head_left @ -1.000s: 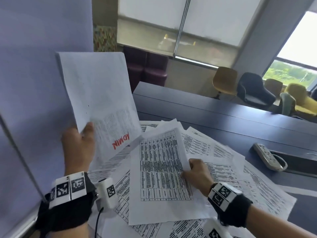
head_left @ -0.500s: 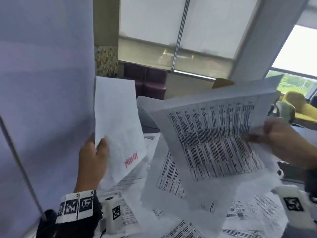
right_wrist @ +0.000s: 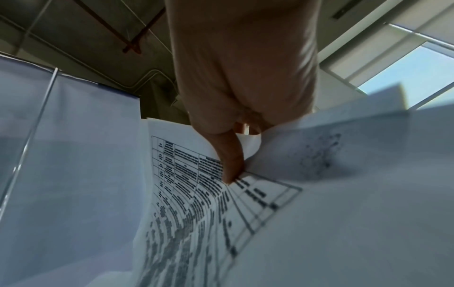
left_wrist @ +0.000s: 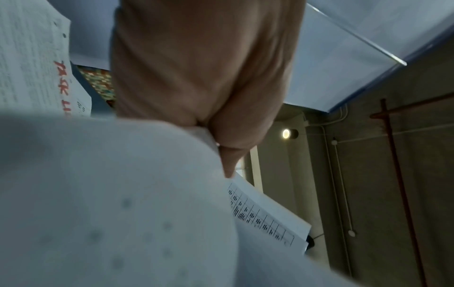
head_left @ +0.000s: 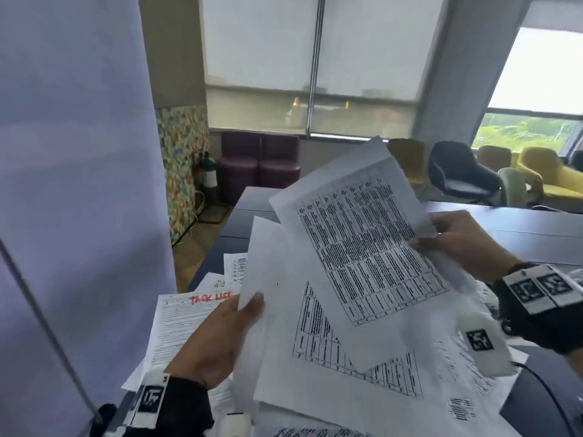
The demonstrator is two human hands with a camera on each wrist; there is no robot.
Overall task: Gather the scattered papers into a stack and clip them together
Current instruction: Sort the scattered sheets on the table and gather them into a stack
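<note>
L hand (head_left: 217, 339) is pinching the blank sheet (head_left: 268, 263) at its lower left corner, thumb on top, held above the pile (head_left: 189, 313) on the desk. Right of that sheet, R hand (head_left: 457, 244) is gripping the table sheet (head_left: 362, 247) by its right edge, overlapping it. Paper's prob. light, floppy, slick, so best taken at the edges.

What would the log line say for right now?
stage: gathering | left hand: holds blank sheet | right hand: pinches table sheet, bringing it over | pile: on desk | clip: unseen
</note>
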